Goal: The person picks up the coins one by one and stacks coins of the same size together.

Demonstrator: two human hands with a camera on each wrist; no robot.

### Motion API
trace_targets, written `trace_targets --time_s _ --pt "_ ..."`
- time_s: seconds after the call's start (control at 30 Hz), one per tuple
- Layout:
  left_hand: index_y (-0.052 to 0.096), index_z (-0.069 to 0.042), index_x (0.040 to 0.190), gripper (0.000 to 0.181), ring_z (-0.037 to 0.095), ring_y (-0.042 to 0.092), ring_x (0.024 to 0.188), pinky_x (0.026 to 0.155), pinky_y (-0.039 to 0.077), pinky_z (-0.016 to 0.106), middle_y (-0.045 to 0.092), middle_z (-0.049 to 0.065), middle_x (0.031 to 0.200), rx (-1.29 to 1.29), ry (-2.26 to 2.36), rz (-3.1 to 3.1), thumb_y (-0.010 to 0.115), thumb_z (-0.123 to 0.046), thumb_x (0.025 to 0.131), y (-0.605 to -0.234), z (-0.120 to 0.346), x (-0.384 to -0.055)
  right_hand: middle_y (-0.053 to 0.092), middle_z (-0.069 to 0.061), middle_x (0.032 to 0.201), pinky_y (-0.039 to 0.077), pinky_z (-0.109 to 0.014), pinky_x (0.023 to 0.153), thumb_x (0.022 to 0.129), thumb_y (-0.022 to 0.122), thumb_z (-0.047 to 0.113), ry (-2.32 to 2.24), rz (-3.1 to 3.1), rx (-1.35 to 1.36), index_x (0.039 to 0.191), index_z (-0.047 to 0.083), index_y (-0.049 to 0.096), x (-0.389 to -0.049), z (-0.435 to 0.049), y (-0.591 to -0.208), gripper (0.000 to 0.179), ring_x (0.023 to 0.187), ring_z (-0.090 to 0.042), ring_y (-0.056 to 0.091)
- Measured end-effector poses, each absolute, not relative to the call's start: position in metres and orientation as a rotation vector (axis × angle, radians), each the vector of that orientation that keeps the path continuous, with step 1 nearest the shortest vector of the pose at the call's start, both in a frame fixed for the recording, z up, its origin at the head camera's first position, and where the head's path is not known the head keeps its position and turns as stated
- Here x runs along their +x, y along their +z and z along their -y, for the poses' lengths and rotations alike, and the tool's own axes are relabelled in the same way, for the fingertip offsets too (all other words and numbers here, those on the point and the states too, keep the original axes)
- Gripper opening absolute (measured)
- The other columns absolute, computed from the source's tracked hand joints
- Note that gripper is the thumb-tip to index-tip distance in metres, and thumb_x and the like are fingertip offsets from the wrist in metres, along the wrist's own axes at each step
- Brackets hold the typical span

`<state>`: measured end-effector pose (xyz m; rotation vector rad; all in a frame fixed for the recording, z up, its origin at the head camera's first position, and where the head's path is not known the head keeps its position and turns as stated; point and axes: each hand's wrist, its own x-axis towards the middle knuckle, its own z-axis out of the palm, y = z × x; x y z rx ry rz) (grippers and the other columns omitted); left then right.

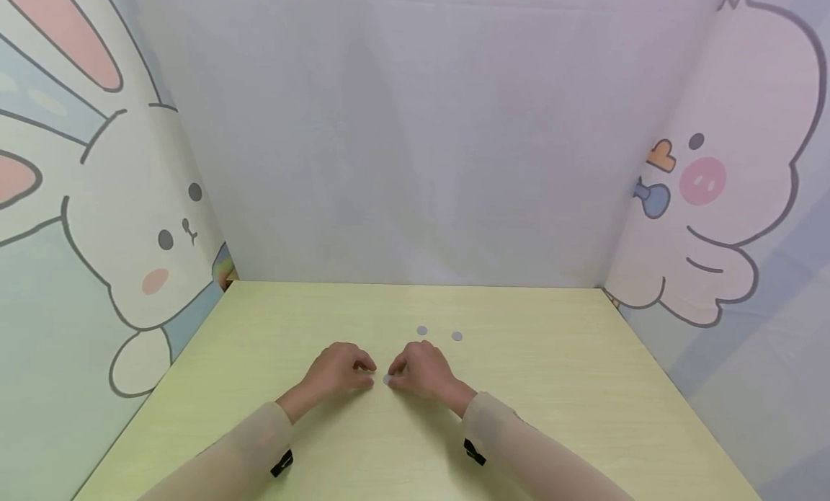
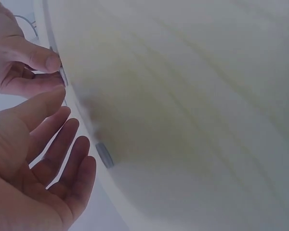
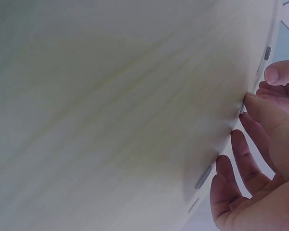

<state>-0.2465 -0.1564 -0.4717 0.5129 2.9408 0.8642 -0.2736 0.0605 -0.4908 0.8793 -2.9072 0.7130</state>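
Observation:
My right hand (image 1: 424, 370) pinches a small round grey disc (image 1: 387, 379) between thumb and index finger, low at the table surface. In the right wrist view only part of this disc (image 3: 242, 103) shows between the fingertips. Just left of it, my left hand (image 1: 337, 371) has loosely bent fingers with nothing between them. Beyond the right hand lie two more flat grey discs, one (image 1: 422, 330) left of the other (image 1: 457, 336). Another grey disc (image 2: 104, 155) lies near the left fingers in the left wrist view; the left hand seems to hide it from the head view.
The pale yellow table (image 1: 551, 386) is bounded by a plain light cloth (image 1: 415, 140) at the back. Printed cloths stand along both sides, with a rabbit (image 1: 130, 249) on the left and a pink-nosed figure (image 1: 746, 140) on the right.

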Motion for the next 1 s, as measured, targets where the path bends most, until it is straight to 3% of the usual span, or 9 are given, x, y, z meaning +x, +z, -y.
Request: trace_targets --time_s 1.0 --pt "0.083 -0.010 0.092 0.014 0.014 0.065 0.080 0.074 0.054 0.034 0.076 -0.003 0.085 0.668 0.870 -2.987 0.090 -0.006 0.081 -0.475 0.139 -0.244 0.081 0.011 0.090 0.054 -0.025 0.079 0.086 0.091 0.026 0.780 2.914 0.868 0.094 0.018 0.088 -0.274 -0.062 -0.491 0.012 0.092 -0.009 0.072"
